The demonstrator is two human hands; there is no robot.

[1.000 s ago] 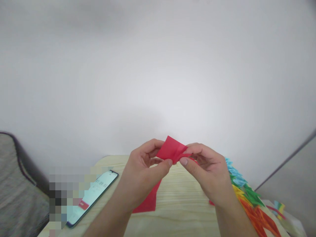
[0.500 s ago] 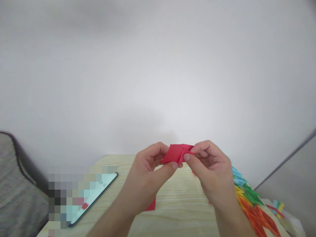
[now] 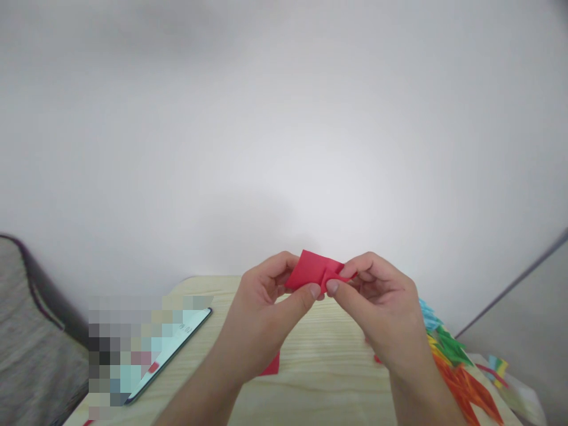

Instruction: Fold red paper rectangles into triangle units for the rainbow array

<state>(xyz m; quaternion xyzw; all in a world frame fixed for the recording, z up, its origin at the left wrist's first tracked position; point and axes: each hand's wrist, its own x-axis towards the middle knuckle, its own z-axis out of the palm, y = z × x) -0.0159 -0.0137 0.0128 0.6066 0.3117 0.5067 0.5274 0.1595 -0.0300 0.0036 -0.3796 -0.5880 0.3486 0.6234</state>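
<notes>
A piece of folded red paper is held up above the table between my two hands. My left hand pinches its left part, thumb along the lower edge and fingers behind. My right hand grips the right end, where a small flap is folded over under the thumb. The two thumb tips lie close together. Fingers behind the paper are partly hidden. Beneath my left wrist, another red paper piece lies on the table, mostly covered by my arm.
A phone, partly pixelated, lies on the wooden table at left. Folded papers in blue, green, yellow and orange line the right edge. Beyond them is a whitish bag. Grey fabric is at far left, a white wall behind.
The red paper has tilted, its upper left corner rising. My right thumb has slid slightly left and down along the flap, nearer my left thumb. Both hands keep their grip.
</notes>
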